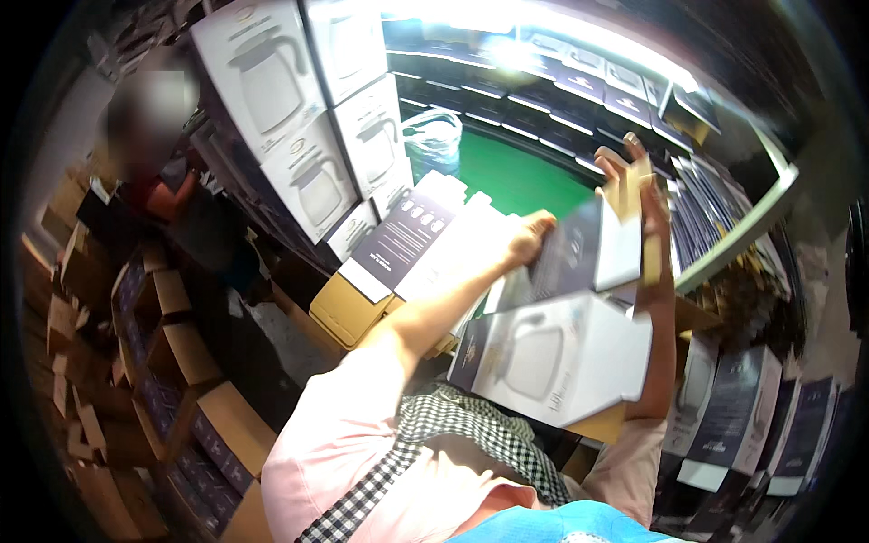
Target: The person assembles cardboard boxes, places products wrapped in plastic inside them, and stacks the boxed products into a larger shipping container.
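A dark-and-white printed carton (567, 255) stands in front of me, partly blurred by motion. My left hand (532, 239) is closed on its left upper edge. My right hand (631, 190) is raised at its right side, fingers apart and smeared a little; whether the palm touches the white flap cannot be made out. Nearer my body lies a white carton (534, 357) with a picture of a glass pitcher, below the first one. To the left of my hands, flat printed carton sheets (407, 237) rest on a brown cardboard box (348, 312).
Stacked pitcher cartons (272, 86) rise at the left, beside another person (172, 195). Brown boxes (181, 353) with dark cartons fill the lower left. A green surface (516, 172) holds a bag-lined bin (433, 145). Flattened cartons (720, 208) crowd the right shelf.
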### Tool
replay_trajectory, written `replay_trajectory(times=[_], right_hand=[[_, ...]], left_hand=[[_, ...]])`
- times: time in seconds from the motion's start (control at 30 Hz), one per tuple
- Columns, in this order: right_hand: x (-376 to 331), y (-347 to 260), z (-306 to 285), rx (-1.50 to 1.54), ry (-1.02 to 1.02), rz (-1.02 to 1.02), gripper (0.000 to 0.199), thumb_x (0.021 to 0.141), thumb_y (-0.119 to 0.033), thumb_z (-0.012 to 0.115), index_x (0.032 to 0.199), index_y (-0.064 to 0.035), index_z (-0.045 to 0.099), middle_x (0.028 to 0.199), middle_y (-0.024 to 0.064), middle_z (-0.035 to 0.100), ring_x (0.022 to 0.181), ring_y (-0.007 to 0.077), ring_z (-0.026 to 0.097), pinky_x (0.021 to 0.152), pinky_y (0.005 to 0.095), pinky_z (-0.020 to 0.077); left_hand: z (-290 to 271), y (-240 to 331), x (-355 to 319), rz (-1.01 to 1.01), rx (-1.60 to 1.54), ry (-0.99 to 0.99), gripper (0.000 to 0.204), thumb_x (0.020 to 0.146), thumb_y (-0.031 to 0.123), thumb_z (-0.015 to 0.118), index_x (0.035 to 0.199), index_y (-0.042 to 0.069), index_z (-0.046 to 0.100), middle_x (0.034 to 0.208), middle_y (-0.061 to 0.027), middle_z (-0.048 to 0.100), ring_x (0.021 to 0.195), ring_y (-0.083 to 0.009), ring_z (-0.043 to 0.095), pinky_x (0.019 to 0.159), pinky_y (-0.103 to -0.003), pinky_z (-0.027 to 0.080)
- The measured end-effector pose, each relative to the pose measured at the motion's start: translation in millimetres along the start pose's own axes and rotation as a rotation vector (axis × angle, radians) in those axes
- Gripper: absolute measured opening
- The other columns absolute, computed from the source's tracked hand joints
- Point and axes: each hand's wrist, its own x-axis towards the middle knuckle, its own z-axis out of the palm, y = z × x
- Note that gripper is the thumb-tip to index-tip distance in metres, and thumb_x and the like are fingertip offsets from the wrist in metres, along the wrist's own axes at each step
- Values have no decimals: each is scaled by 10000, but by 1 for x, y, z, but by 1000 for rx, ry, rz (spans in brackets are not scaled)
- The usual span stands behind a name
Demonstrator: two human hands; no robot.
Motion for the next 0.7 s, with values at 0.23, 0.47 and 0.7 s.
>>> replay_trajectory(times=[0.23, 0.47, 0.7], right_hand=[[-12, 81, -113, -498, 771, 67, 298, 969, -296, 604, 988, 0, 575, 815, 51, 565, 763, 147, 581, 736, 256, 468], [-1, 45, -102, -561, 525, 101, 471, 973, -460, 516, 1065, 0, 557, 913, 91, 601, 824, 152, 581, 745, 310, 462], [-41, -41, 31, -355, -429, 166, 1162, 760, -797, 561, 1530, -3, 207, 1416, 236, 434, 1290, 341, 469, 1047, 481, 404]], left_hand=[[53, 137, -58, -440, -101, -283, 608, 969, 280, 609, 1484, 74, 361, 1264, -168, 592, 1236, -285, 511, 1017, -379, 408], [8, 193, -112, 216, 613, 14, 212, 915, 79, 648, 1104, -15, 671, 910, -188, 698, 813, -222, 696, 721, -330, 533], [-39, 191, -29, 119, 247, -7, 223, 688, 39, 813, 863, -2, 681, 811, -44, 694, 751, -103, 643, 666, -253, 514]])
